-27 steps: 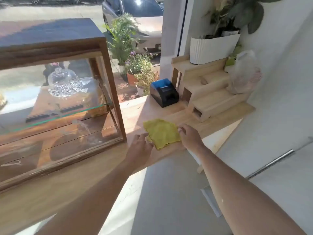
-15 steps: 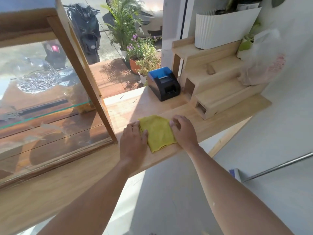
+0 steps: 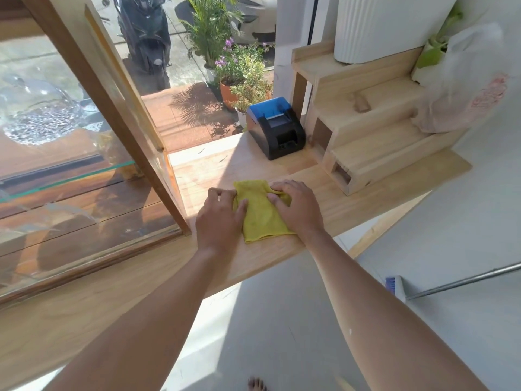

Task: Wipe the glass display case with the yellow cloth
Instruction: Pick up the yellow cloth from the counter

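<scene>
At the near bottom edge a bare foot (image 3: pixel 256 384) shows on the pale floor. Two bare forearms reach up from there to the wooden worktop (image 3: pixel 332 210). The left hand (image 3: pixel 218 218) lies palm down on the worktop, its fingers loosely spread, the thumb and fingertips resting on the left edge of the yellow cloth (image 3: pixel 260 214). The right hand (image 3: pixel 296 206) presses on the cloth's right side, fingers bent and slightly bunching the fabric at its far right corner; neither grip is closed around the cloth, both simply bear down on it. The cloth lies folded and flat on the worktop between the two hands, close to the near edge.

Just left of the left hand stands the glass display case (image 3: pixel 84 170), its wooden corner post slanting up and away. Through the glass a glass shelf and a clear domed cover (image 3: pixel 36 114) are visible. The cloth is near the case but apart from it.

On the floor to the right lies a brush (image 3: pixel 394 286) with blue bristles and a metal handle.

Farther back on the worktop sits a small black printer (image 3: pixel 275 128) with a blue lid, and just right of it a stepped wooden stand (image 3: pixel 375 131). A ribbed white planter (image 3: pixel 377 26) stands on the top step, and a plastic bag (image 3: pixel 465 80) rests on the steps at the right.

Beyond the worktop, outside, are potted plants (image 3: pixel 242 71) and a parked scooter (image 3: pixel 145 38).
</scene>
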